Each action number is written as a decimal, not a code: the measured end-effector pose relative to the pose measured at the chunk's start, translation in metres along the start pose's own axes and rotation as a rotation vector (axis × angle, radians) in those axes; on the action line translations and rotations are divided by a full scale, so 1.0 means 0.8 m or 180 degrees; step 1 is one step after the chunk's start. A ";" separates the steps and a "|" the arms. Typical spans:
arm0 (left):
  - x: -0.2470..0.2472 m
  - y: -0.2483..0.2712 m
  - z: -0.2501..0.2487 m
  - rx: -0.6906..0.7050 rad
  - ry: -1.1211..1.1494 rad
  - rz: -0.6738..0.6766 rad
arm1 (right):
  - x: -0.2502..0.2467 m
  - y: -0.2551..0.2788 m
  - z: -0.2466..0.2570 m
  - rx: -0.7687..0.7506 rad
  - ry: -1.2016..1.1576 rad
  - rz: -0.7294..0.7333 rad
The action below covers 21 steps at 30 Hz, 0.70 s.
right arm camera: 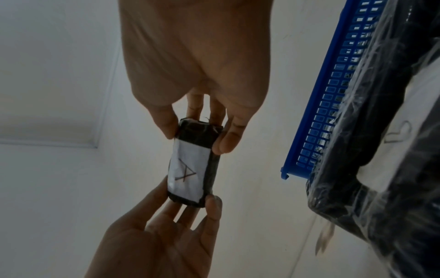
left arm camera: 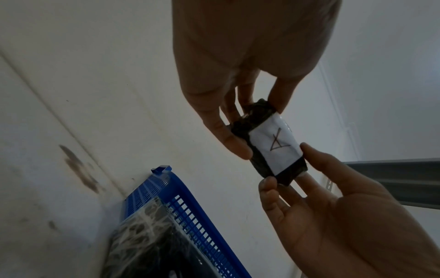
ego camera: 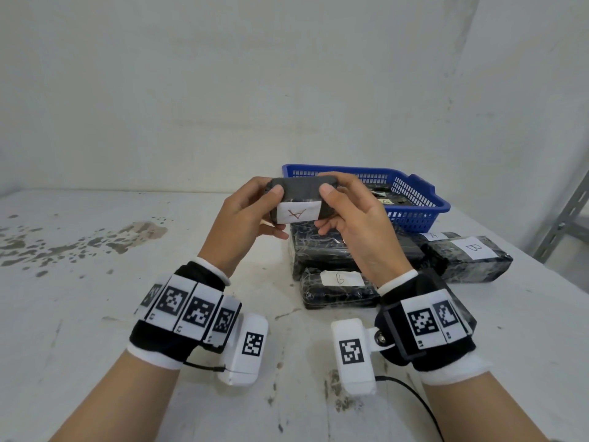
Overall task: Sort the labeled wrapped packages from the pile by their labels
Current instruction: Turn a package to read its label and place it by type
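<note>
Black film-wrapped package (ego camera: 294, 194), white label (ego camera: 298, 213) marked "A" — held at frame centre in the head view, above the pile (ego camera: 334, 250). Left hand (ego camera: 245, 218) and right hand (ego camera: 353, 215) each pinch one end, thumbs on the near face. Step in hand: reading the label. Next move, likely: carry it to the "A" group — possibly the blue basket (ego camera: 417, 199), upper right, where an "A" label shows.
</note>
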State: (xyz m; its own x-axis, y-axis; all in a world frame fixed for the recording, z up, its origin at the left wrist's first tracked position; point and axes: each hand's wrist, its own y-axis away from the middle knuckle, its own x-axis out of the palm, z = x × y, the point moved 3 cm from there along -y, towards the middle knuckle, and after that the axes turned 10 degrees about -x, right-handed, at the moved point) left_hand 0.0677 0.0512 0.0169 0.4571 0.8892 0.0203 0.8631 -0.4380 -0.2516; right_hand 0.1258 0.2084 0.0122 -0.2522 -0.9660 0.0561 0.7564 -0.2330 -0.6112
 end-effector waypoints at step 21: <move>0.001 0.003 0.001 0.0420 -0.0410 -0.0129 | 0.006 0.005 0.002 0.0089 0.0240 0.0042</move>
State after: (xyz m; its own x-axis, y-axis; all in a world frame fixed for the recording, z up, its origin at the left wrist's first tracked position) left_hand 0.0697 0.0509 0.0155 0.3841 0.9190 -0.0890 0.8406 -0.3879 -0.3780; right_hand 0.1286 0.2028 0.0115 -0.2860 -0.9581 -0.0120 0.7762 -0.2243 -0.5892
